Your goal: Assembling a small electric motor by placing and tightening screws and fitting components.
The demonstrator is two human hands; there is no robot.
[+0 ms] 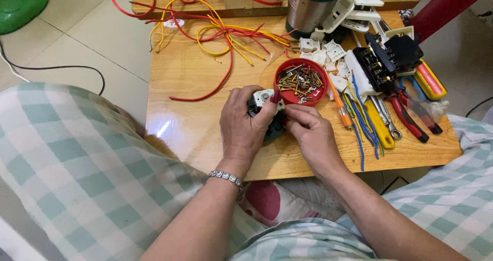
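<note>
Small electrical part (pixel 263 106), white and dark plastic, near the worktop's front edge: probably light, rigid, brittle at its tabs; best held by the body. Left hand (pixel 246 125) clasps it; right hand (pixel 310 130) pinches at its side beside the red dish of screws (pixel 280 71).

Both forearms reach in from the near edge and meet at centre. The left hand (pixel 245 125) curls with thumb raised. The right hand (pixel 310 132) pinches beside it, fingertips touching.

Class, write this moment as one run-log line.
left hand: grips small device | right hand: fingertips at device | red dish: screws and metal bits, just beyond | table: wires, tools
</note>
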